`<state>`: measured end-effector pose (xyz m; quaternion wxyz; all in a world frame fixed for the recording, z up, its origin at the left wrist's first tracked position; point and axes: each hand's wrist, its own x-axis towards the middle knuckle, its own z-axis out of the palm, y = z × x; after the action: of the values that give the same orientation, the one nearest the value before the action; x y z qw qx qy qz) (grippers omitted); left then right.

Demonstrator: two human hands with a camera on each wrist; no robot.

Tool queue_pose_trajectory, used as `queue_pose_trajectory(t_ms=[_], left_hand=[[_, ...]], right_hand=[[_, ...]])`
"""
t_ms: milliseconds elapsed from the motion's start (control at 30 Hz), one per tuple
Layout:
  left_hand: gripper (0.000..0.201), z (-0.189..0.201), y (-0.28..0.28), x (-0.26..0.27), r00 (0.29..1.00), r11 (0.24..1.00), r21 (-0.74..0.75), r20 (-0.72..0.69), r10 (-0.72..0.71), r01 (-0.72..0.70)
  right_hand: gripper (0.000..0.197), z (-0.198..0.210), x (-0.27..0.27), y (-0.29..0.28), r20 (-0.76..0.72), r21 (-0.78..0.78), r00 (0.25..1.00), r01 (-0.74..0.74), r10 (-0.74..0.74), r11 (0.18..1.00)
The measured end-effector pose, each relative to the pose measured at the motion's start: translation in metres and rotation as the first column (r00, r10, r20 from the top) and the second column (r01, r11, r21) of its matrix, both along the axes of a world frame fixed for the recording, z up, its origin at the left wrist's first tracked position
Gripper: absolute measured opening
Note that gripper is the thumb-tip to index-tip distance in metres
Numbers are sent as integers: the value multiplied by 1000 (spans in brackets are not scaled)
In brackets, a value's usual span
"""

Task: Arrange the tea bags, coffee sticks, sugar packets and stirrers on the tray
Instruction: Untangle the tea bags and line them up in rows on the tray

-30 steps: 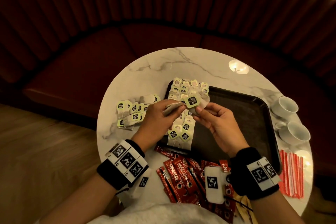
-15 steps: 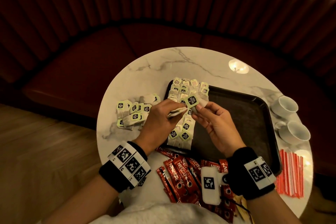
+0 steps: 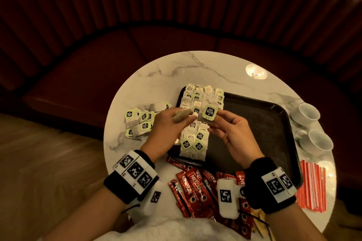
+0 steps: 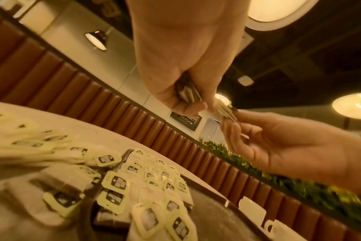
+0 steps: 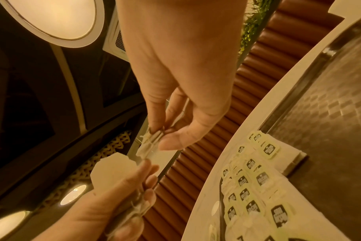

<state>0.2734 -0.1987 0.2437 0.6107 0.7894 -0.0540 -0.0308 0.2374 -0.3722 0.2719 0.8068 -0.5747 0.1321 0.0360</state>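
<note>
Head view: both hands are raised over the tray's point(image 3: 270, 123) left end. The left hand point(image 3: 168, 123) has its fingers curled on a small stack of tea bags point(image 3: 181, 115). The right hand point(image 3: 233, 133) pinches one bag point(image 3: 209, 112) by its green tag. To do this step well, I think the bag should come free of the stack with its string, then lie flat beside the rows point(image 3: 195, 129) on the tray, tag up. More bags point(image 3: 141, 121) wait on the table point(image 3: 176, 68).
</note>
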Motion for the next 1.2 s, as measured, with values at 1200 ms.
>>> queue_pose_trajectory(t_ms=[1200], left_hand=[[25, -10, 0, 0, 892, 887, -450, -437, -117, -104]], right_hand=[[14, -109, 52, -66, -408, -466, 895, -34, -181, 884]])
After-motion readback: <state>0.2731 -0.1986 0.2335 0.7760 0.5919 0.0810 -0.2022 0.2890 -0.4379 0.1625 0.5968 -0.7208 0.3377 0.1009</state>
